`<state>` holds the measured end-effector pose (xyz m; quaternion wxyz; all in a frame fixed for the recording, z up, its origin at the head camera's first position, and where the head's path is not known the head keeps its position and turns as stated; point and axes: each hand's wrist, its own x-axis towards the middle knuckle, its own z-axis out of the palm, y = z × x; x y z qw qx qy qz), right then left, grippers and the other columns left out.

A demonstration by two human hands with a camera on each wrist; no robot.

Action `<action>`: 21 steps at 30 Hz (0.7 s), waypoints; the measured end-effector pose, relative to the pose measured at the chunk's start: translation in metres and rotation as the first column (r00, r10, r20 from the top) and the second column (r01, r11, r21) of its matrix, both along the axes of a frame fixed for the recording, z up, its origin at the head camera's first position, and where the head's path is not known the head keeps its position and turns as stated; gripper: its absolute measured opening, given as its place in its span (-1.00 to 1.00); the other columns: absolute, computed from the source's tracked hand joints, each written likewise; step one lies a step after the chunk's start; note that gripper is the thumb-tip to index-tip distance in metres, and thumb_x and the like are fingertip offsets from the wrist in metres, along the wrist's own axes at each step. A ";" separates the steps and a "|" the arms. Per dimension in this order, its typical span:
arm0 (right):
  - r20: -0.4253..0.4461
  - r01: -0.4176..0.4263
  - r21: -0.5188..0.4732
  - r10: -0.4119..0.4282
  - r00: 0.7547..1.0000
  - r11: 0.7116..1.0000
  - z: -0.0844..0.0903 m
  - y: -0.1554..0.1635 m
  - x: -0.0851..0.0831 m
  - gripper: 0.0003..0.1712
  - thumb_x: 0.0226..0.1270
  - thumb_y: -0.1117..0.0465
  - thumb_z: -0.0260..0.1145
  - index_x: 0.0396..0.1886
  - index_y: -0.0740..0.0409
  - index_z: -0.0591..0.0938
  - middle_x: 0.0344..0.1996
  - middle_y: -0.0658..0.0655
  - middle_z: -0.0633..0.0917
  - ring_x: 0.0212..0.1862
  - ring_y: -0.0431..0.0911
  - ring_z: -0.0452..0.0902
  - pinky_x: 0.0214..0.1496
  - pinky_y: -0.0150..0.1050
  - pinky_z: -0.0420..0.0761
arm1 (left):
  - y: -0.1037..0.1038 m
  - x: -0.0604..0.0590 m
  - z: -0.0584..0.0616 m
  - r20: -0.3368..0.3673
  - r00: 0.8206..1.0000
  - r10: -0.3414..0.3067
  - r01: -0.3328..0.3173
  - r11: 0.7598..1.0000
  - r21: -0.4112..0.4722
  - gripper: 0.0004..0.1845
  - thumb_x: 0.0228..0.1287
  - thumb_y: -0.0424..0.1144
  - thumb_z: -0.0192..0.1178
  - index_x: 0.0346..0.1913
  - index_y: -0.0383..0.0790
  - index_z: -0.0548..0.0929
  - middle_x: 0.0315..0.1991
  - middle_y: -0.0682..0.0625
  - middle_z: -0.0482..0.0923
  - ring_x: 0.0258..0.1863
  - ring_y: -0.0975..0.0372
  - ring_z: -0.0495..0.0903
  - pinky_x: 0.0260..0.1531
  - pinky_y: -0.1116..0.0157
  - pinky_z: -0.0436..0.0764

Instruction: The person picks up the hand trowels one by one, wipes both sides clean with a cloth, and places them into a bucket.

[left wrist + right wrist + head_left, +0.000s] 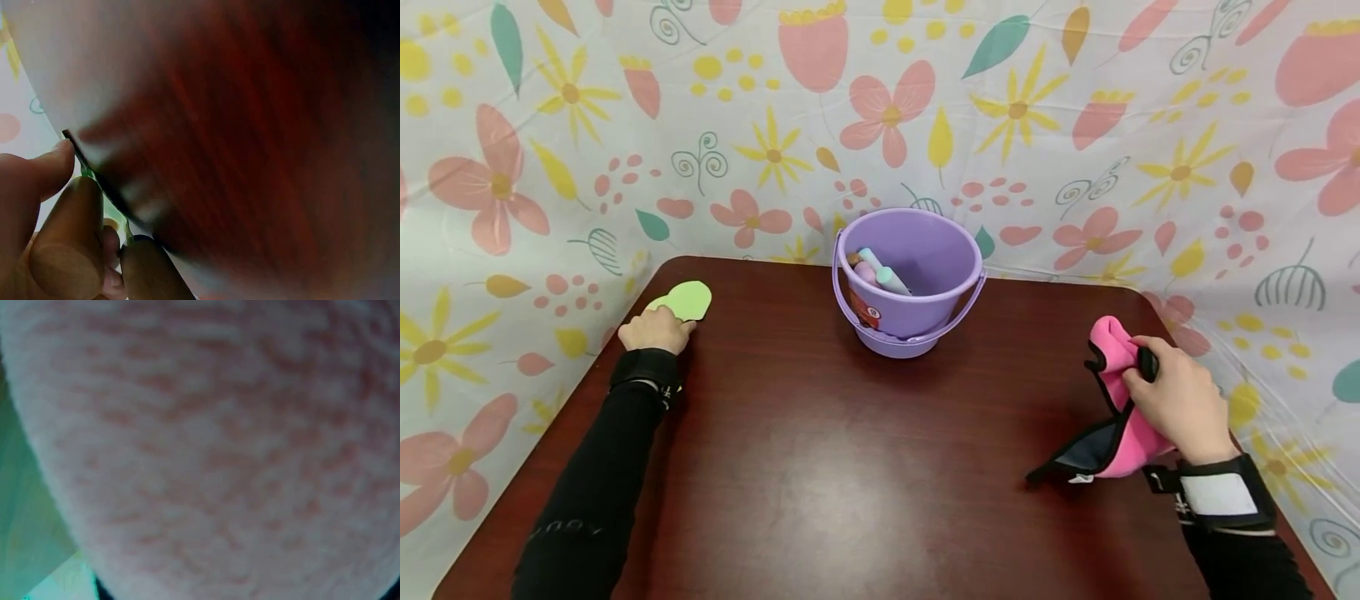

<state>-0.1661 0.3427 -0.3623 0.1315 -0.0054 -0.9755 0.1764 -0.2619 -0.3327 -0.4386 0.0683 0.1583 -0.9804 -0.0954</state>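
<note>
Gripping pink cloth (1116, 392), right hand (1180, 404); left hand (657, 330) pinching green cutout (688, 300); no legible writing

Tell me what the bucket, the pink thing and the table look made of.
Bucket: matte purple plastic, moulded rim and handle. Pink thing in the right hand: soft fabric, likely neoprene with black edging; it folds limply. Table: glossy dark red-brown wood or veneer, grain and reflections visible.

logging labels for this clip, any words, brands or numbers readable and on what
No text can be read.
Purple bucket: a red sticker picture, any lettering too small.
Left sleeve: faint letters, too blurred.
Right wrist strap: white patch, nothing legible.
Wrist views: blurred.
</note>
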 end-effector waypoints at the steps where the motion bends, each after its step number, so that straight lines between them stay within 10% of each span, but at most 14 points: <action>1: -0.004 0.005 -0.005 -0.005 1.000 1.000 0.002 -0.001 0.001 -0.46 0.31 0.17 0.26 0.26 0.23 0.46 0.04 0.55 0.50 -0.20 0.48 0.46 -0.46 0.32 0.41 | 0.000 0.000 0.000 -0.006 1.000 -0.002 0.002 1.000 -0.008 -0.49 0.30 -0.01 0.22 -0.22 -0.56 0.57 -0.26 -0.47 0.53 -0.25 -0.35 0.53 -0.30 -0.19 0.47; 21: -0.281 -0.067 -0.149 0.023 0.960 0.987 0.048 -0.056 0.005 -0.51 0.24 0.28 0.22 0.20 0.21 0.55 0.05 0.42 0.58 -0.05 0.38 0.47 -0.15 0.28 0.37 | 0.011 0.020 0.018 -0.114 0.986 -0.125 0.139 0.982 0.125 -0.62 0.39 -0.05 -0.03 -0.49 -0.27 0.43 -0.45 -0.33 0.51 -0.38 -0.27 0.53 -0.48 -0.11 0.39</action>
